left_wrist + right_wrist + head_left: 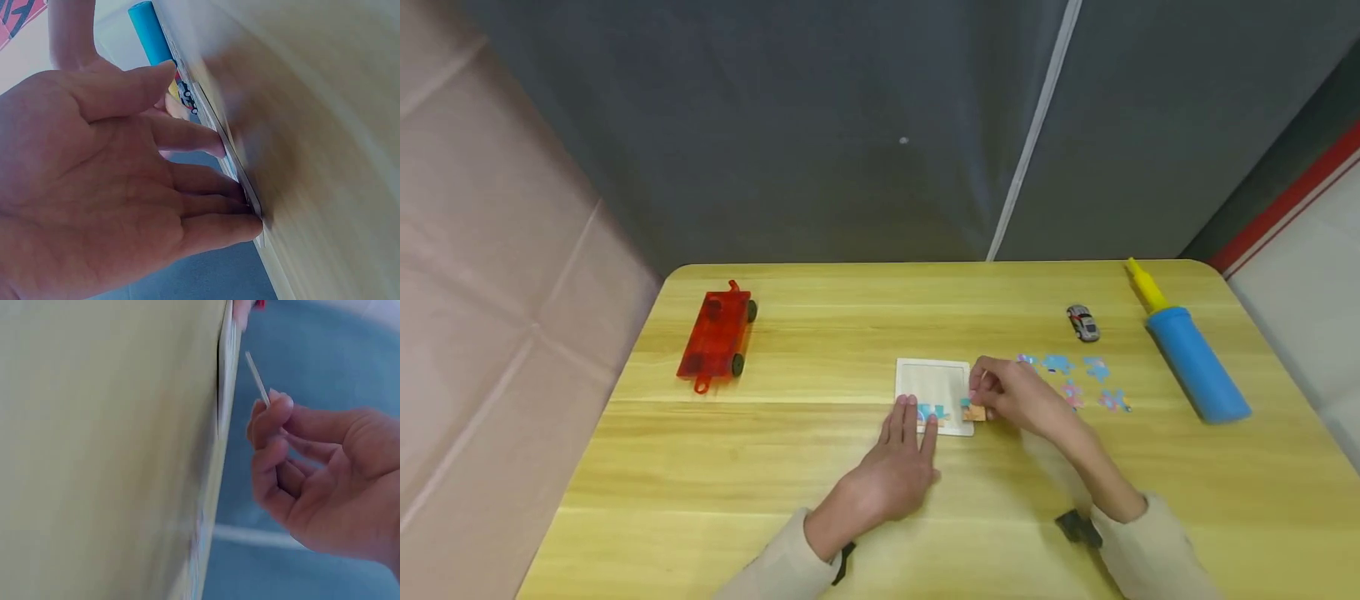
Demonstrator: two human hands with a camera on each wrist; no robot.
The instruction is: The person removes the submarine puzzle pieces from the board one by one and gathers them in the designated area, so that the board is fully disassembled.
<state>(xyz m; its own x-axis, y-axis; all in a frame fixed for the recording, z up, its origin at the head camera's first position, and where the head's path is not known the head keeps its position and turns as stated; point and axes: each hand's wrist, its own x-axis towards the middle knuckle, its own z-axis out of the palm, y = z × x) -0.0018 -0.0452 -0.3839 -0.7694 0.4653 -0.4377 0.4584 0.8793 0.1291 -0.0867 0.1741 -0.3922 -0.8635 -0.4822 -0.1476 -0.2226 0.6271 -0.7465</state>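
My left hand (893, 477) rests its straight fingertips on the lower left of a white puzzle tray (932, 375) and on a blue jigsaw piece (934, 411) lying in it. In the left wrist view the left palm (106, 181) shows, fingers reaching to the tray's edge. My right hand (1018, 396) pinches an orange-and-blue jigsaw piece (974, 412) between thumb and finger, over the tray's lower right corner. Seen edge-on in the right wrist view, that piece (257, 378) is held up off the table by the right hand (331, 469).
Several loose jigsaw pieces (1096, 368) lie right of the tray. Behind them stands a small grey toy car (1082, 322). A blue pump (1198, 364) with a yellow end lies at the far right, and a red toy cart (718, 337) stands on the left of the wooden table (700, 483).
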